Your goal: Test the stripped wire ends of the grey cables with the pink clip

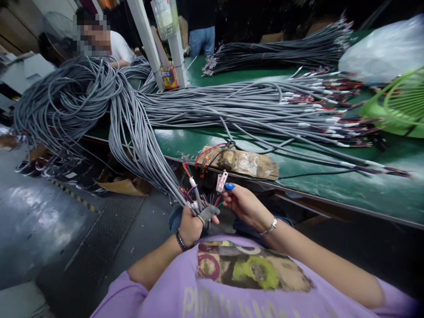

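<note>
My left hand (pixel 193 224) is closed around the ends of a bundle of grey cables (pixel 155 163); a grey cover sits on its thumb. Thin coloured wires (pixel 212 201) fan out of the cable ends above that hand. My right hand (pixel 247 205) is just right of these wires, its fingers curled together, with a blue cover on one fingertip. Right by that fingertip is a small pink slotted piece (pixel 221 181) at the bench edge; whether the fingers touch it is unclear. What the right fingers pinch, if anything, is hidden.
A wooden block (pixel 255 164) wrapped in tape lies at the front edge of the green bench (pixel 331 190). Grey cables (pixel 212 106) stretch across it, with black cables (pixel 278 53) behind. A green basket (pixel 397 106) and plastic bag (pixel 387 48) stand right. A person (pixel 121 46) is at far left.
</note>
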The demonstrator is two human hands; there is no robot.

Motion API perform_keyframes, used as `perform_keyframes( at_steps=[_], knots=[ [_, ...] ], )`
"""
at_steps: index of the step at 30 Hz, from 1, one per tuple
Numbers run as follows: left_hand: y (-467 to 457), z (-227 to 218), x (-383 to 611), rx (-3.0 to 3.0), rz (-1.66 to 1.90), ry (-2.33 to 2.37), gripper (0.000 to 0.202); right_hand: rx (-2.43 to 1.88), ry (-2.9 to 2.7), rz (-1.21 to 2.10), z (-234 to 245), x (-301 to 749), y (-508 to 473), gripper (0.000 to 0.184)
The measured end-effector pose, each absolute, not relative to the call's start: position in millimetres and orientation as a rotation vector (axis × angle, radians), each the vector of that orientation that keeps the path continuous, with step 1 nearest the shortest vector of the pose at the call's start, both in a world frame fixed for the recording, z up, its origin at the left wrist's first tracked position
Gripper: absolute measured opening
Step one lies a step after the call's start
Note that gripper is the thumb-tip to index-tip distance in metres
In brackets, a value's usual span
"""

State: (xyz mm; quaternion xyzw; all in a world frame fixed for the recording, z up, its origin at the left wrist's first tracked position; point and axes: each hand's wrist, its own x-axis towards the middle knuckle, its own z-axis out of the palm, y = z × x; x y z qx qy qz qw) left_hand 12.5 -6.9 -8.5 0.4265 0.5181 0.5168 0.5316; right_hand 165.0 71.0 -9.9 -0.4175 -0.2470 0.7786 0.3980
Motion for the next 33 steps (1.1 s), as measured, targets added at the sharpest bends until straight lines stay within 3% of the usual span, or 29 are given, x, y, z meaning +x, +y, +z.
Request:
perform_keyframes(
  at_steps=[5, 9, 20, 33],
  knots=[
    [0, 0, 18, 0.934, 1.308, 1.181, 0.026, -0.874, -0.507, 2.156, -7, 169, 81, 0.037],
    [9, 11, 24, 0.892, 1.28, 1.12, 0.028, -0.78, -0.603, 2.111, -4, 162, 86, 0.031],
    [18, 10, 30, 0.892, 1.16, 1.2, 0.036, -0.821, -0.569, 1.989, -2, 153, 84, 0.031],
    [5, 11, 25, 0.881, 1.198, 1.154, 0.029, -0.788, -0.564, 2.171, 7, 164, 81, 0.046]
  ],
)
